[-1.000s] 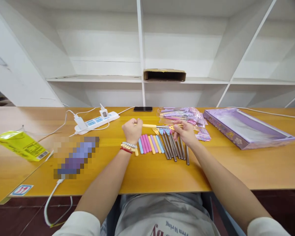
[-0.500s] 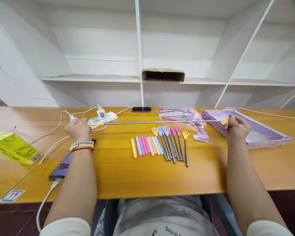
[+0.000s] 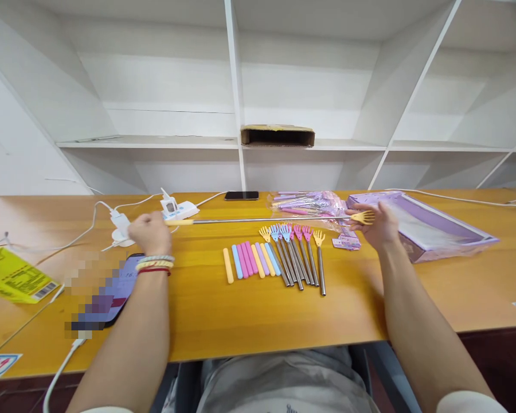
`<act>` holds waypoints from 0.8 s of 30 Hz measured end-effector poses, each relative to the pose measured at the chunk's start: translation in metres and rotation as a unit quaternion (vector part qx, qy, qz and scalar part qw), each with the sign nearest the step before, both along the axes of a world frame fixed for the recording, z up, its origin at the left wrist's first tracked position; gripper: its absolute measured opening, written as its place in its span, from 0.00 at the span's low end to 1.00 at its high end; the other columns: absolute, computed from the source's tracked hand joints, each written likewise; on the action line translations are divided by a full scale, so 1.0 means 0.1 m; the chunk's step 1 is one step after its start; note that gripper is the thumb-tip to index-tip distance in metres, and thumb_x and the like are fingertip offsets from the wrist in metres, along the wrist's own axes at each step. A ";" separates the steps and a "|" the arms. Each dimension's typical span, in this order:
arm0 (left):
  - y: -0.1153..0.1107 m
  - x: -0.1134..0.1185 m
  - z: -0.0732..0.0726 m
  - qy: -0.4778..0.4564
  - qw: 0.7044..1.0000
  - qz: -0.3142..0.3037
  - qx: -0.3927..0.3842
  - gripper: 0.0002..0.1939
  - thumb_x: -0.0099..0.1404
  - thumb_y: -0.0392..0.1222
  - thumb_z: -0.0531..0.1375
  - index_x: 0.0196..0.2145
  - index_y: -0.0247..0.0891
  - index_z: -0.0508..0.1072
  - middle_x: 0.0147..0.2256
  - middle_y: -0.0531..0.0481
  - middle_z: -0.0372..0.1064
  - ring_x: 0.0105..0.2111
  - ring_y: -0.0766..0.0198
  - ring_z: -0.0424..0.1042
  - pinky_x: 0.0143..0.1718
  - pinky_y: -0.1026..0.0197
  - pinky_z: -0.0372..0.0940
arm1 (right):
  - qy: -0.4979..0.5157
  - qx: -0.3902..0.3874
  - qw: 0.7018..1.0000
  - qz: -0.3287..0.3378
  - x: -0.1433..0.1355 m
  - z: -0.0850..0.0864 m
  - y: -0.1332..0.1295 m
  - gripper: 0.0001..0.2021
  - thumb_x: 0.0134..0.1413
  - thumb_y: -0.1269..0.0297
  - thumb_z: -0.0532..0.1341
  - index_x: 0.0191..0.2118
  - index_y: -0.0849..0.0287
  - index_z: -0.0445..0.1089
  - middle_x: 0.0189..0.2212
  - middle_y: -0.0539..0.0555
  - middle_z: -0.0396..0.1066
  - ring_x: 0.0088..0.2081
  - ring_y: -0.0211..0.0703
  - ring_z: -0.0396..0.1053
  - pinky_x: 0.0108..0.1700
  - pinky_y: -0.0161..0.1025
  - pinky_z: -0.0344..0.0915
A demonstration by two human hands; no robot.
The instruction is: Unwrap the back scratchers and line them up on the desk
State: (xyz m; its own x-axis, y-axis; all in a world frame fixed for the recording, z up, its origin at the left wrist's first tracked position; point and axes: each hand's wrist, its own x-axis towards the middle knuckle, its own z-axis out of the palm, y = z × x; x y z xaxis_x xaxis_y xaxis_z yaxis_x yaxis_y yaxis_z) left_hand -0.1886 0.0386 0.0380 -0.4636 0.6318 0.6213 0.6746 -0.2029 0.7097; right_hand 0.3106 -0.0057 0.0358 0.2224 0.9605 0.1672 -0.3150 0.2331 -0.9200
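My left hand [image 3: 148, 232] is a fist around the yellow handle of a telescopic back scratcher [image 3: 258, 219], held level above the table with its metal rod drawn out. At the other end, the scratcher's yellow claw head lies against the palm of my right hand [image 3: 380, 226], whose fingers are stretched out and apart. Below the rod, several metal back scratchers [image 3: 301, 255] with yellow, blue and pink claw heads lie side by side. Left of them is a row of loose coloured handle sleeves [image 3: 251, 259] in yellow, blue, pink and purple.
Clear bags of packed scratchers [image 3: 307, 201] and a purple tray box [image 3: 413, 252] lie at the back right. A power strip [image 3: 183, 211], cables, a phone [image 3: 124, 292] and a yellow carton [image 3: 17, 275] are at left. Another phone [image 3: 241, 195] lies near the white shelves.
My hands have come closer together and the scratcher's rod is shorter. My right hand has gone from pinching the claw head to spread fingers, and the view has shifted slightly.
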 end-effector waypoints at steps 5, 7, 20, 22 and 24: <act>-0.33 1.08 0.01 0.011 0.996 -0.092 0.010 0.21 0.60 0.49 0.51 0.15 0.38 0.53 0.15 0.56 0.49 0.19 0.71 0.50 0.23 0.62 0.49 | -0.086 0.002 0.979 0.183 -0.94 -0.11 -0.07 0.22 0.47 0.45 0.58 0.41 0.58 0.66 0.27 0.55 0.72 0.26 0.45 0.73 0.24 0.40 0.69; -0.46 1.38 -0.02 0.049 0.988 -0.145 -0.011 0.22 0.62 0.50 0.50 0.15 0.37 0.53 0.15 0.57 0.49 0.18 0.72 0.50 0.23 0.64 0.49 | -0.115 0.010 0.977 0.179 -1.17 -0.16 -0.11 0.21 0.47 0.47 0.60 0.40 0.59 0.63 0.23 0.52 0.70 0.22 0.42 0.72 0.20 0.35 0.66; -0.21 0.67 0.10 0.103 0.993 0.012 -0.059 0.19 0.55 0.40 0.51 0.12 0.38 0.48 0.14 0.56 0.37 0.17 0.71 0.46 0.22 0.61 0.42 | -0.164 0.096 0.982 -0.023 -0.53 -0.11 0.03 0.15 0.41 0.56 0.66 0.32 0.59 0.63 0.15 0.46 0.66 0.09 0.31 0.56 0.10 0.30 0.51; -0.14 0.31 0.06 0.067 0.994 0.068 -0.049 0.18 0.54 0.41 0.53 0.12 0.37 0.49 0.14 0.56 0.37 0.17 0.71 0.45 0.22 0.62 0.41 | -0.125 0.098 0.985 -0.067 -0.19 -0.13 0.04 0.16 0.37 0.59 0.68 0.31 0.57 0.62 0.15 0.46 0.66 0.09 0.31 0.56 0.10 0.31 0.49; -0.09 0.00 -0.01 0.015 0.995 0.090 -0.049 0.17 0.53 0.43 0.54 0.13 0.37 0.52 0.14 0.57 0.39 0.18 0.72 0.45 0.21 0.63 0.40 | -0.096 0.081 0.987 -0.103 0.14 -0.16 0.03 0.16 0.37 0.62 0.69 0.30 0.57 0.62 0.15 0.48 0.65 0.09 0.30 0.56 0.12 0.32 0.48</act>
